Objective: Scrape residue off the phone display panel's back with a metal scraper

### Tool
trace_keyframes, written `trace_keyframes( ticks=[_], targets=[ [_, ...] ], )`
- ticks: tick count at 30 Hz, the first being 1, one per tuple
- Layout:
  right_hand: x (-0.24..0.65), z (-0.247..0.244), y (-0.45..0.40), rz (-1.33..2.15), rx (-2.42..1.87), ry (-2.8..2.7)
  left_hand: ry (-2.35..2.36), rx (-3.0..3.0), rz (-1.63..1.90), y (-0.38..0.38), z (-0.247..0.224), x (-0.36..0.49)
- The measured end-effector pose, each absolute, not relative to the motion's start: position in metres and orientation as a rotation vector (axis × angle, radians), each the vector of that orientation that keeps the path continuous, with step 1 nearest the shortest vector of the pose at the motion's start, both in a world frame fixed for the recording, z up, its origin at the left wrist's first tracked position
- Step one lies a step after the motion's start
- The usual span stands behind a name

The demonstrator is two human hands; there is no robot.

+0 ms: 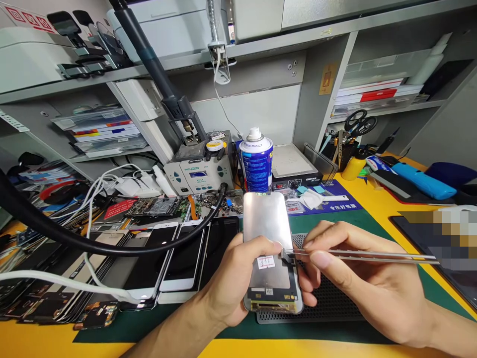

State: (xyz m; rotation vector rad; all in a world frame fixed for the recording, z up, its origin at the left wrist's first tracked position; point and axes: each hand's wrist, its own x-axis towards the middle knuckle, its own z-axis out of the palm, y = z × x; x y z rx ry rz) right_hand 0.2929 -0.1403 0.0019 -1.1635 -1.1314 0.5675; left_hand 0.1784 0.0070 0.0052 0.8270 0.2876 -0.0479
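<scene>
White cables (48, 277): strung over the phone parts (48, 308) stacked at the left of your tabletop (33, 343)
Phones (182, 261): lying side by side, dark screens up, with a black hose (112, 247) crossing over them from the grey station (203, 174) behind
Left hand (231, 278): your fingers are grasping the screen panel (266, 219), thumb laid on its metal back
Panel position: held up before you, tilted, over the green mat (167, 328) and a black perforated pad (335, 306), white label (265, 262) facing you
Spray can (255, 164): upright just beyond the panel's top
Right hand (383, 288): your fingers are clenched on metal tweezers (391, 257), their tips at a small dark piece (286, 256) on the panel's right edge; whether they pinch it, I cannot tell
Dark device (462, 283): flat at far right, partly pixelated
</scene>
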Motion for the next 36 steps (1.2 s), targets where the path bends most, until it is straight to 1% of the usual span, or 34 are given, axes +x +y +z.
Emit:
trace_keyframes(
  ticks=[36],
  targets=[
    [0.2926,0.0015,-0.1411,0.533,-1.187,-1.188,0.316,0.827,-0.041,0.0065,0.0074,0.1793]
  ],
)
